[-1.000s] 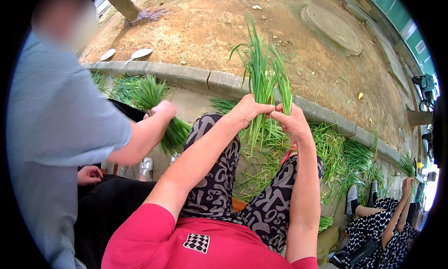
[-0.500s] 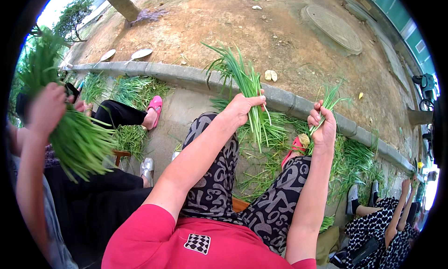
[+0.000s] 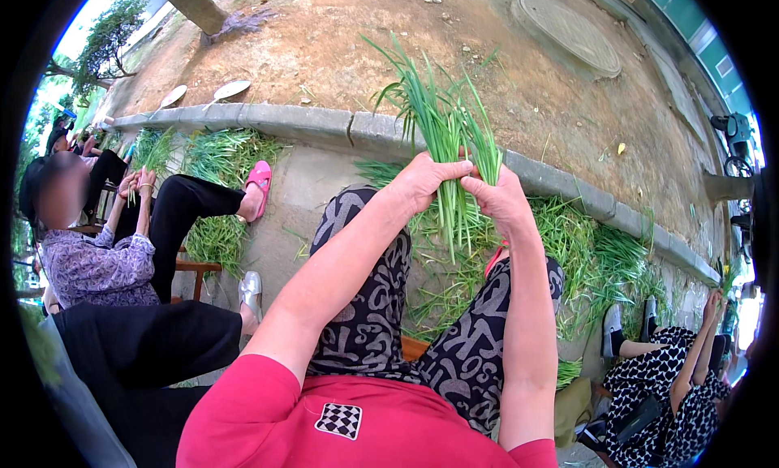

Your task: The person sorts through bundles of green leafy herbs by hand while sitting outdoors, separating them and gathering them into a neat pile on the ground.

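Note:
Above my knees, my left hand (image 3: 423,182) is closed round a bunch of garlic chives (image 3: 434,119), thumb across the stalks. The leafy tips fan upward and the pale ends hang below the fist. My right hand (image 3: 503,199) touches it from the right, its fingers closed on a few chives (image 3: 485,148) that stand against the bunch. Partly hidden behind the forearms, loose chives and trimmings (image 3: 442,294) lie on the ground between my feet.
A stone curb (image 3: 308,126) crosses in front, with bare soil beyond. More chives (image 3: 621,261) lie along it to the right. On the left a person in a purple patterned top (image 3: 97,261) handles chives; another in a black-and-white dress (image 3: 661,387) sits at right.
My right hand has come left with its few chives and now meets the left hand's bunch. The neighbour's large blurred bunch and arm at far left have gone out of view.

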The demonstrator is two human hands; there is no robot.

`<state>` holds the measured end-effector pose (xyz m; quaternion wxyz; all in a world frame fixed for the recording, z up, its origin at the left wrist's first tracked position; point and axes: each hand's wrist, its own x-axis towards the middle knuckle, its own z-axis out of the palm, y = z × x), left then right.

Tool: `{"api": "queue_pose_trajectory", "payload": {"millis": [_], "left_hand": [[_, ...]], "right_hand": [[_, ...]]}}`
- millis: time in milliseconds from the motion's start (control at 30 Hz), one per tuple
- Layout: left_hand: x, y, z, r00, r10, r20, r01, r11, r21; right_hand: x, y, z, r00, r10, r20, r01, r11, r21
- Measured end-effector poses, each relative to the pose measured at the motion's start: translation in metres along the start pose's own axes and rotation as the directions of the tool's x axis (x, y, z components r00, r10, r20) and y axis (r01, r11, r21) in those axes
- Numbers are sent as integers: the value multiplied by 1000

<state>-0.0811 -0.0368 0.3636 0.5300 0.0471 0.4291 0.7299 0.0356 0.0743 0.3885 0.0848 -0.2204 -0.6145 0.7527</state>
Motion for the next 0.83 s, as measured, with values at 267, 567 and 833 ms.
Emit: {"api": "queue_pose_trajectory", "payload": {"millis": [267,567,833], "left_hand": [[5,6,-16,990,83,-118,-94,991,-94],[6,6,-22,973,140,-182,-160,982,-99],[5,6,-18,980,139,-143,-150,986,-71]], "right_hand": [[-1,6,-35,966,120,-229,3,880,475],[-13,7,-16,997,53,-59,-53,999,-12],[-8,15,-6,999,43,29,-39,990,-134]]}}
